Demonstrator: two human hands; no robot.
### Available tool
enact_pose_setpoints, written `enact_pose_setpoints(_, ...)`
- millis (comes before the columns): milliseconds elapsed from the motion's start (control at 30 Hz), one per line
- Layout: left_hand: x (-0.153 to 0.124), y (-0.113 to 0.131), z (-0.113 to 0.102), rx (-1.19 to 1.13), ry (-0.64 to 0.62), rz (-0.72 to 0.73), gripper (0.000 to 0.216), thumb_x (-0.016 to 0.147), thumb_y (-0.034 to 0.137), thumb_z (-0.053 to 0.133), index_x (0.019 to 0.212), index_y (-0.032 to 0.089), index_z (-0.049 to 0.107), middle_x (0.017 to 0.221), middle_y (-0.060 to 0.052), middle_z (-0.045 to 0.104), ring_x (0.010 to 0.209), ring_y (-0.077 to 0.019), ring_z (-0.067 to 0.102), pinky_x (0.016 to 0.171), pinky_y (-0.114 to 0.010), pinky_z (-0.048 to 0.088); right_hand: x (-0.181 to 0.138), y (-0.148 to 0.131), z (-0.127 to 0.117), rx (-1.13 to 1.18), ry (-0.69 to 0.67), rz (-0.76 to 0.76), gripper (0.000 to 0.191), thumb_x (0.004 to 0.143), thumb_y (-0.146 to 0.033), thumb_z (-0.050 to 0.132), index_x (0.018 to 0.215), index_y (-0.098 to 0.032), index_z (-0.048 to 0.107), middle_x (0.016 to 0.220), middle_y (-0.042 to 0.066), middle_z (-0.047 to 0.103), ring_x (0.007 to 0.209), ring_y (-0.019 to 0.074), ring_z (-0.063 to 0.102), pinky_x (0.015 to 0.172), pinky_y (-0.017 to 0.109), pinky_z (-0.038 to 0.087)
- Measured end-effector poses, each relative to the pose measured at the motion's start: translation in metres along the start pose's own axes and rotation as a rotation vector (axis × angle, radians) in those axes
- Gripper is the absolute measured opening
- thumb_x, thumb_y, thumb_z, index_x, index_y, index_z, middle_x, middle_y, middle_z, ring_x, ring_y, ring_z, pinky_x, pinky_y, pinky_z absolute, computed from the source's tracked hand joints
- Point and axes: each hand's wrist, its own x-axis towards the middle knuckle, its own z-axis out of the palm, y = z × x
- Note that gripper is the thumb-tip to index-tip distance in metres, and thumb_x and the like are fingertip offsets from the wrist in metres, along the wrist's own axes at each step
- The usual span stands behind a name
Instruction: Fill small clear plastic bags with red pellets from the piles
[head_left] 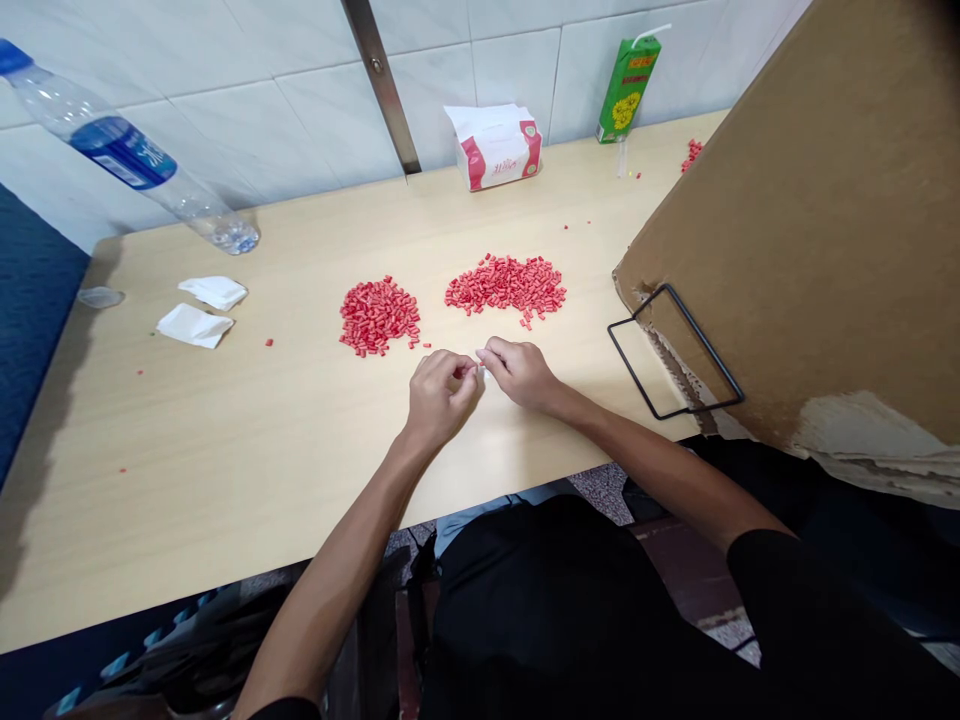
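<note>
Piles of red pieces [380, 316] lie just beyond both hands [435, 395].

On the pale wood-grain table [225, 440], a round heap of small red cylinders [379, 315] lies left of a longer heap of small red cylinders [510, 283]. Behind them sits a white-and-red tissue packet [499, 150], left of a green drink carton [628, 90]. A clear plastic bottle [124, 150] stands rear left, behind two white paper pieces [195, 325]; a brown cardboard box [810, 230] is at right.

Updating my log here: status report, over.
Left hand, right hand: fingertips close together, something tiny between. Left red pile, right red pile just beyond. Cardboard apart, at right.
</note>
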Motion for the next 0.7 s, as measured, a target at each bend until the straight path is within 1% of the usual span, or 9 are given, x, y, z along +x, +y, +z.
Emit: enact_pose_setpoints(700, -0.0001, -0.0001, 0.0003, 0.003, 0.001, 0.004, 0.011, 0.085, 0.021, 0.053, 0.075, 0.019, 0.058, 0.074, -0.003, 0.064, 0.071, -0.0163, 0.056, 0.069, -0.031, 0.044, 0.0002, -0.0002, 0.0, -0.01, -0.003, 0.0, 0.03, 0.097, -0.036, 0.038, 0.079, -0.019, 0.056, 0.062, 0.0, 0.055, 0.058, 0.0132, 0.05, 0.059, 0.024, 0.027)
